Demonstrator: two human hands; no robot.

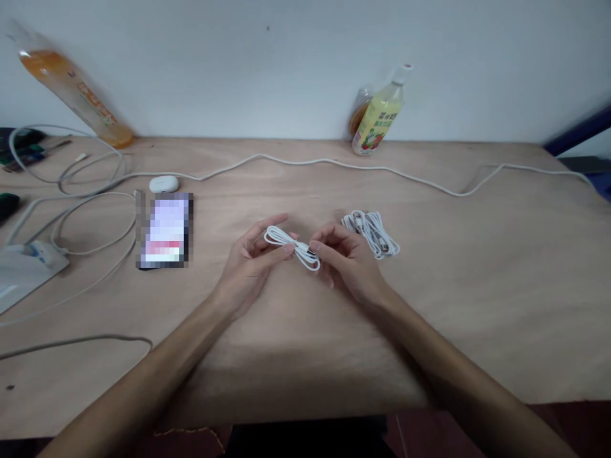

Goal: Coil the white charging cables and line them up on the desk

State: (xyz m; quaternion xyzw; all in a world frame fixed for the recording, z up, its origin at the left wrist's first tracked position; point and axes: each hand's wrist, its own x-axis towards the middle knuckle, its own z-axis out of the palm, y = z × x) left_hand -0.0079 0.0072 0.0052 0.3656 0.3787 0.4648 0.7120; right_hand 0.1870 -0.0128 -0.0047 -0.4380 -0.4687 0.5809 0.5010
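Observation:
Between both hands, above the middle of the table, is a coiled white charging cable (280, 236), bundled into a flat loop. My left hand (255, 257) pinches the bundle near its middle between thumb and fingers. At the right end, my right hand (348, 259) has its thumb and index finger closed on the cable by a dark-tipped plug. A pile of similar white coiled cables (375, 232) lies on the table just beyond and right of my right hand, partly hidden by it.
A phone (166, 229) and a white earbud case (163, 184) lie to the left. An orange drink bottle (76, 95) and a yellow-labelled bottle (379, 117) stand by the wall. A long white cord (329, 161) crosses the table's back; a power strip (28, 273) sits far left.

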